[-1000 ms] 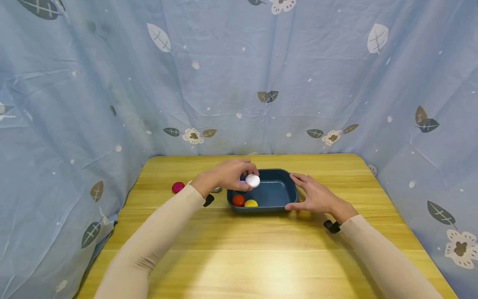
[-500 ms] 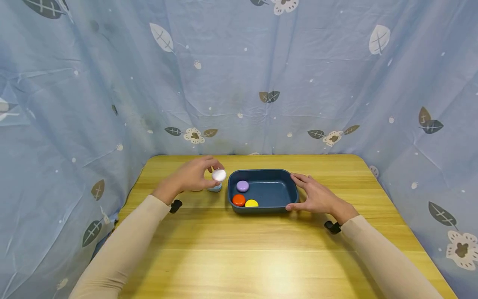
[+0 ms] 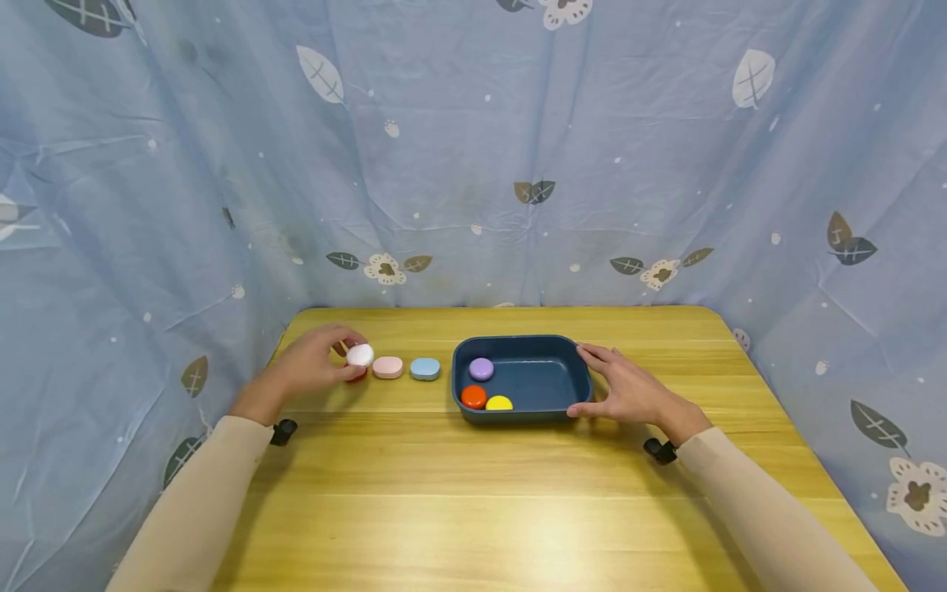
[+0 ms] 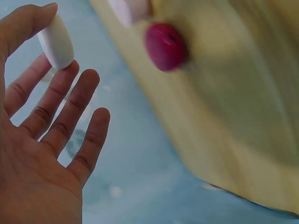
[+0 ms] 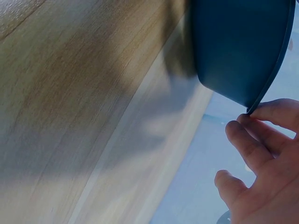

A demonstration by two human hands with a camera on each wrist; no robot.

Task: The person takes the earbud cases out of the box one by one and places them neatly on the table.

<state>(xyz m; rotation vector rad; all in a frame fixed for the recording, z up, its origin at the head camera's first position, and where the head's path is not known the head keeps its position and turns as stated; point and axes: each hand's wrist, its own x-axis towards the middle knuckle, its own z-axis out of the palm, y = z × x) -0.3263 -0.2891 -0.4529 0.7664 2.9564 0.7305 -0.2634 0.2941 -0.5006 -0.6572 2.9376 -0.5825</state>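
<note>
Fingers (image 4: pixel 54 91) on the left pinch a white piece (image 4: pixel 57 43).

The dark blue rectangular tray (image 3: pixel 543 382) sits on the wooden table (image 3: pixel 473 477), a patterned light blue cloth curtain (image 3: pixel 444 148) behind. In the tray's left end, the purple round piece (image 3: pixel 481 369) lies behind the orange-red round piece (image 3: pixel 473 397); the yellow round piece (image 3: pixel 499 403) is just right of the latter. Left of the tray, outward, come the light blue oval piece (image 3: pixel 425 369), pink oval piece (image 3: pixel 388 367) and magenta round piece (image 4: pixel 166 46). Of the hands, the left (image 3: pixel 311 362) holds the white round piece (image 3: pixel 360 355) near the magenta one; the right (image 3: pixel 629 390) touches the tray's right end.
</note>
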